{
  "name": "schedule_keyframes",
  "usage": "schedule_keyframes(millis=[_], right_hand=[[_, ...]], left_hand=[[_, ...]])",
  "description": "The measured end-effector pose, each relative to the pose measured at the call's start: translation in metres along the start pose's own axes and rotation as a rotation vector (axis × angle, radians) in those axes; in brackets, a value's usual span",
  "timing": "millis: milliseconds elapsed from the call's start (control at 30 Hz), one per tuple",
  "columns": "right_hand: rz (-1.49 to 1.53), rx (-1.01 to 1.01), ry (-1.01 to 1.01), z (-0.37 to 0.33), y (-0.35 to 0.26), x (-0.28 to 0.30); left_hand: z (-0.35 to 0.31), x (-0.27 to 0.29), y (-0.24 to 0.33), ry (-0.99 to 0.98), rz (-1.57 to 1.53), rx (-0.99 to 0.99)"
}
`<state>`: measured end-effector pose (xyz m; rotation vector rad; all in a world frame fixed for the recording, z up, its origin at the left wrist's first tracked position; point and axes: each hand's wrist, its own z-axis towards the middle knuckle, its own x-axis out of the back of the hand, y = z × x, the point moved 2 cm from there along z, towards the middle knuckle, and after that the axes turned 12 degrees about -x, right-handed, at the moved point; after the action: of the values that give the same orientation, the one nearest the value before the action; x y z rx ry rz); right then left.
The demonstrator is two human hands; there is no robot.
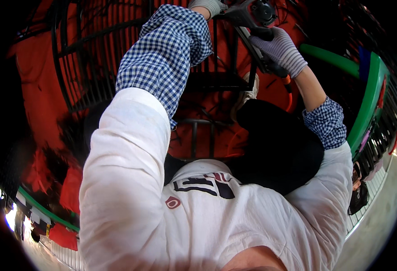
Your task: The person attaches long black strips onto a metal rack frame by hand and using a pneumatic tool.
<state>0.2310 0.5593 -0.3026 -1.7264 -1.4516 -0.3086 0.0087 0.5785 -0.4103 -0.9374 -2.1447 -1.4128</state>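
My right hand [280,50], in a striped knit glove, is closed round the handle of a black air-powered hand tool [246,17]. An orange hose [290,100] runs down from the tool's rear end. My left hand [209,6], also gloved, reaches to the upper edge of the picture beside the tool's front. Its fingers are mostly cut off there, so whether it grips anything is hidden. Beneath both hands lies a black slatted frame [225,82] of thin bars, with the tool over its right side.
Red cloth or sheeting [38,90] spreads under the frame. A green curved rail [373,90] passes on the right, with dark slatted pieces [381,131] beyond it. My bent leg in black [282,140] and a light shoe [249,92] are close to the frame. Another green rail [49,211] shows lower left.
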Motion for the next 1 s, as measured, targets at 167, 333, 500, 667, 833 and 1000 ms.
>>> schedule_keyframes(millis=[167,333,500,667,833,1000], right_hand=[[-0.032,-0.04,0.027,-0.01,-0.013,0.012],[0.418,-0.069,0.106,-0.128,0.009,0.078],[0.491,-0.415,0.535,-0.299,0.084,0.145],[0.109,-0.692,0.833,-0.39,0.204,0.149],[-0.207,-1.414,0.705,-0.481,0.367,0.121],[-0.349,-1.581,0.826,-0.513,0.412,0.129]], left_hand=[[0.002,-0.009,-0.001,0.095,-0.035,-0.013],[0.014,-0.025,-0.034,0.298,0.138,-0.207],[0.009,-0.027,-0.063,0.13,0.286,-0.142],[0.004,0.003,-0.137,-0.075,0.401,-0.16],[-0.042,0.004,-0.043,-0.124,0.399,-0.053],[-0.094,0.047,0.042,-0.136,0.359,0.007]])
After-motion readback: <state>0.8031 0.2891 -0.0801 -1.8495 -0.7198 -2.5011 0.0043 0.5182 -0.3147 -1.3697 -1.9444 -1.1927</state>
